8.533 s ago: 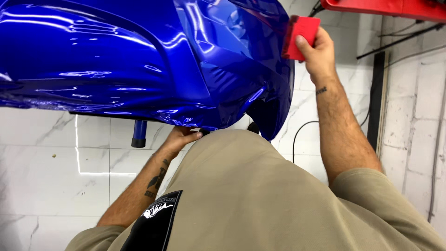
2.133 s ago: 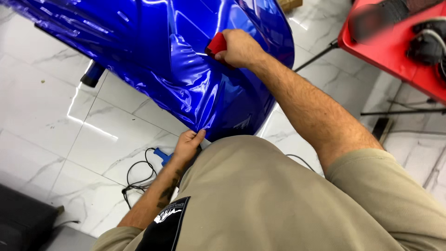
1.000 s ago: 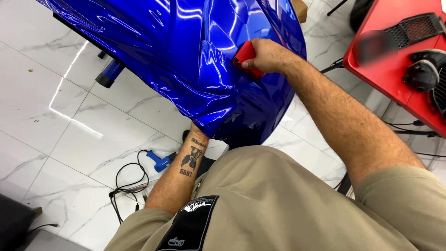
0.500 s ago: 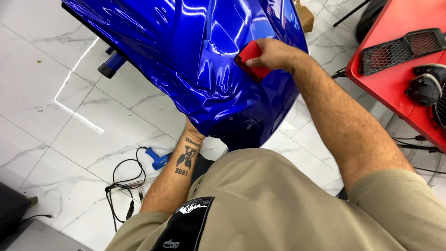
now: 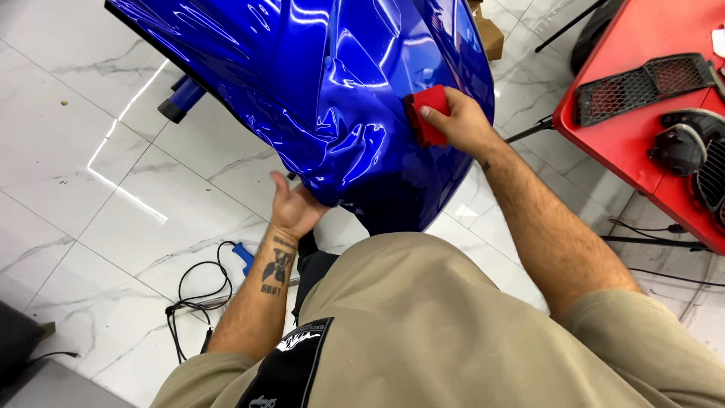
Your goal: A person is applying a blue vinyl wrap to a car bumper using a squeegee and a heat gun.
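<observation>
A large car body panel covered in glossy blue film (image 5: pixel 317 83) fills the top middle of the head view. My right hand (image 5: pixel 461 121) presses a small red squeegee (image 5: pixel 424 115) flat against the film on the panel's right side. Below the panel, my left hand (image 5: pixel 293 210) grips the loose, wrinkled lower edge of the blue film. My beige shirt fills the bottom of the view.
A red table (image 5: pixel 642 128) at the right carries black mesh grilles (image 5: pixel 642 83). On the white marble floor lie a black cable with a blue tool (image 5: pixel 242 258) at lower left, a cardboard box (image 5: pixel 489 36) behind the panel, and a stand leg (image 5: pixel 181 102).
My right hand has slid the red squeegee down and across the film toward the panel's lower right. My left hand has come up from under the panel and taken the film's lower edge.
</observation>
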